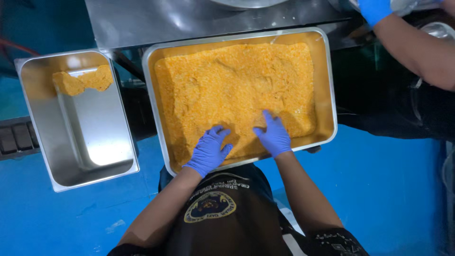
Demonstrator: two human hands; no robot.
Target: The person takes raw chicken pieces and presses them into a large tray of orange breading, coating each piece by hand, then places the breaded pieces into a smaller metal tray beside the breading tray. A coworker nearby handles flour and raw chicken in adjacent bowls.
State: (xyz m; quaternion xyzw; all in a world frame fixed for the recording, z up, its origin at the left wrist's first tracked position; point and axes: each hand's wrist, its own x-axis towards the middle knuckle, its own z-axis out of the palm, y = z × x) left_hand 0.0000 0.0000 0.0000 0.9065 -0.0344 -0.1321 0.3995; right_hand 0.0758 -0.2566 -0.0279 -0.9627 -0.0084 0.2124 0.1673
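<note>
Orange mix (232, 90) fills the big tray (327, 71), long axis running 9 to 3. Both my gloved hands press flat and spread into its near edge: left hand (208, 150) at 7, right hand (273, 135) at 5, gripping nothing. Small pan (33, 90) sits at 9, closer to my left.

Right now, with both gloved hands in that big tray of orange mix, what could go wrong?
1. The large tray sticks out past the steel counter edge toward the person; pressing down near its front rim might tip it.
2. The left hand and right hand dig close to the front rim, so orange mix could spill over it onto the blue floor.
3. The smaller pan sits apart across a gap; carried clumps may drop there.
</note>
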